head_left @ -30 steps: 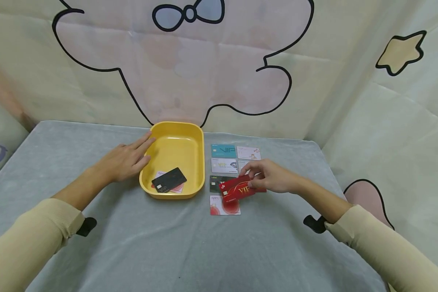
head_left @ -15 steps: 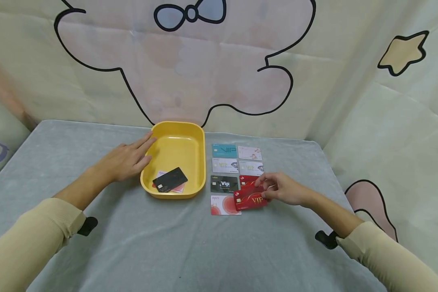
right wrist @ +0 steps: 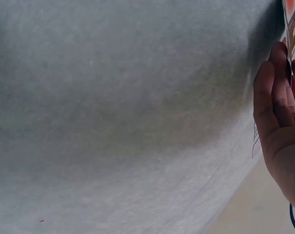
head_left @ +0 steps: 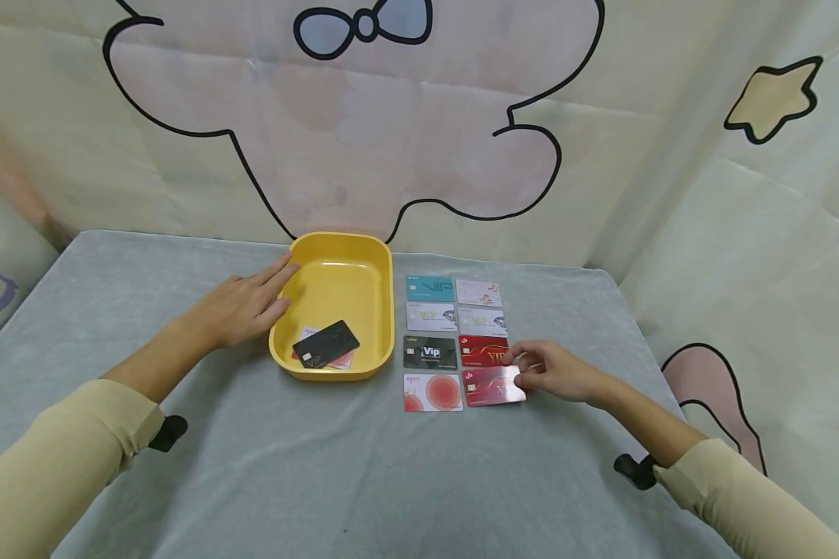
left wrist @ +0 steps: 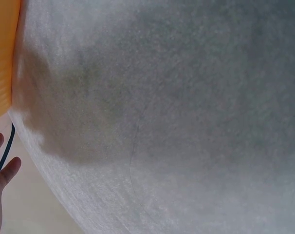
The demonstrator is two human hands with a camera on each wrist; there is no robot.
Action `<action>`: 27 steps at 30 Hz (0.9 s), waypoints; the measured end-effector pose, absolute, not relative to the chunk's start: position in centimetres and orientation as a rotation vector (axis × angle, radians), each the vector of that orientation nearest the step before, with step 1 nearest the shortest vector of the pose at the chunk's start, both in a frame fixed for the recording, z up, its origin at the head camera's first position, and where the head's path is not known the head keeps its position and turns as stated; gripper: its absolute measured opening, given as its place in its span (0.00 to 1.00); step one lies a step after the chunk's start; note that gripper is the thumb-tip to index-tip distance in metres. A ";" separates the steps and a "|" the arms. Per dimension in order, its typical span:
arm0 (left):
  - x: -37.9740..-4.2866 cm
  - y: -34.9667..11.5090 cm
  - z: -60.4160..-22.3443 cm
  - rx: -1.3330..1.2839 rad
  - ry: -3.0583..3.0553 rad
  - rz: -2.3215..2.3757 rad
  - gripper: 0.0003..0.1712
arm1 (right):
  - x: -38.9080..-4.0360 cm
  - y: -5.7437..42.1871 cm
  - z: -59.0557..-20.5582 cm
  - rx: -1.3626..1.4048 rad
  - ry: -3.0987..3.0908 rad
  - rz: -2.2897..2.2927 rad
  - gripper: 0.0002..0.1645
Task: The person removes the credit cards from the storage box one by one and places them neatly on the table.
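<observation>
My right hand (head_left: 555, 371) pinches the right edge of a red VIP card (head_left: 485, 387), which sits at the front of the right-hand column of cards. Beside it lies a white card with red circles (head_left: 419, 393), and just behind it another red VIP card (head_left: 478, 351). In the right wrist view, my fingers (right wrist: 267, 97) and thumb meet at the held card's edge (right wrist: 294, 34). With fingers extended, my left hand (head_left: 241, 310) touches the left rim of a yellow tray (head_left: 386, 310). Inside the tray, a black card (head_left: 325, 344) overlaps a pale pink card (head_left: 341, 362).
Farther back in the two columns lie a black Vip card (head_left: 429, 352), two white VIP cards, a teal VIP card (head_left: 429, 288) and a white patterned card (head_left: 478, 293). Grey cloth (head_left: 363, 481) covers the table. A printed curtain (head_left: 419, 147) hangs behind.
My right hand has carried the red card rightward and toward me, from over the black Vip card to the front right spot, uncovering the cards beneath. My left hand stays at the tray.
</observation>
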State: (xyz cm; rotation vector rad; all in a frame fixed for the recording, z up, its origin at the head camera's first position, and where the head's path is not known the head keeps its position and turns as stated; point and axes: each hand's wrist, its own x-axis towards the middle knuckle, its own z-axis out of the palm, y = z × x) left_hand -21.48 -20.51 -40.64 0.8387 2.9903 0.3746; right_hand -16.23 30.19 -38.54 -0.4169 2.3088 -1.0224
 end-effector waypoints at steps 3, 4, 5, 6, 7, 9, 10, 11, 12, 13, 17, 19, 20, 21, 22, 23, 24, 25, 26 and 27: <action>-21.5 -20.5 -40.7 0.843 2.990 0.370 0.35 | -16.2 30.3 -38.9 -0.454 2.317 -1.006 0.16; -21.5 -20.5 -40.7 0.843 2.990 0.369 0.35 | -16.2 30.3 -39.0 -0.466 2.319 -0.999 0.16; -21.5 -20.5 -40.7 0.844 2.990 0.368 0.35 | -16.2 30.4 -39.1 -0.482 2.318 -0.997 0.16; -21.5 -20.5 -40.7 0.847 2.990 0.369 0.35 | -16.2 30.4 -39.2 -0.496 2.321 -0.989 0.16; -21.5 -20.5 -40.6 0.848 2.991 0.371 0.35 | -16.2 30.4 -39.3 -0.515 2.328 -0.979 0.16; -21.5 -20.5 -40.6 0.846 2.991 0.376 0.35 | -16.2 30.4 -39.3 -0.541 2.350 -0.951 0.17; -21.5 -20.5 -40.6 0.845 2.991 0.377 0.35 | -16.2 30.4 -39.4 -0.558 2.363 -0.932 0.17; -21.5 -20.4 -40.6 0.846 2.989 0.378 0.35 | -16.2 30.3 -39.4 -0.572 2.377 -0.912 0.17; -21.5 -20.4 -40.6 0.846 2.988 0.378 0.35 | -16.2 30.3 -39.4 -0.583 2.392 -0.890 0.18; -21.5 -20.4 -40.5 0.844 2.983 0.378 0.35 | -16.2 30.3 -39.4 -0.591 2.405 -0.870 0.18; -21.4 -20.4 -40.4 0.841 2.975 0.377 0.35 | -16.2 30.2 -39.3 -0.606 2.445 -0.799 0.18; -21.4 -20.3 -40.3 0.838 2.974 0.375 0.35 | -16.2 30.1 -39.1 -0.599 2.456 -0.780 0.19; -21.4 -20.4 -40.3 0.837 2.977 0.374 0.35 | -16.1 30.1 -39.1 -0.600 2.461 -0.771 0.19; -21.4 -20.4 -40.3 0.835 2.979 0.373 0.35 | -16.2 30.1 -39.0 -0.600 2.464 -0.764 0.19; -21.4 -20.4 -40.3 0.835 2.978 0.373 0.35 | -16.2 30.1 -38.9 -0.604 2.468 -0.754 0.19; -21.4 -20.4 -40.3 0.834 2.977 0.372 0.35 | -16.2 30.1 -38.8 -0.605 2.468 -0.746 0.19; -21.4 -20.4 -40.3 0.832 2.976 0.370 0.35 | -16.2 30.0 -38.7 -0.609 2.470 -0.738 0.19; -21.4 -20.4 -40.3 0.830 2.975 0.370 0.36 | -16.2 30.0 -38.6 -0.619 2.470 -0.727 0.19; -21.4 -20.4 -40.4 0.827 2.974 0.371 0.36 | -16.3 30.0 -38.5 -0.628 2.471 -0.716 0.19; -21.4 -20.4 -40.4 0.826 2.972 0.371 0.36 | -16.3 29.9 -38.4 -0.634 2.474 -0.705 0.19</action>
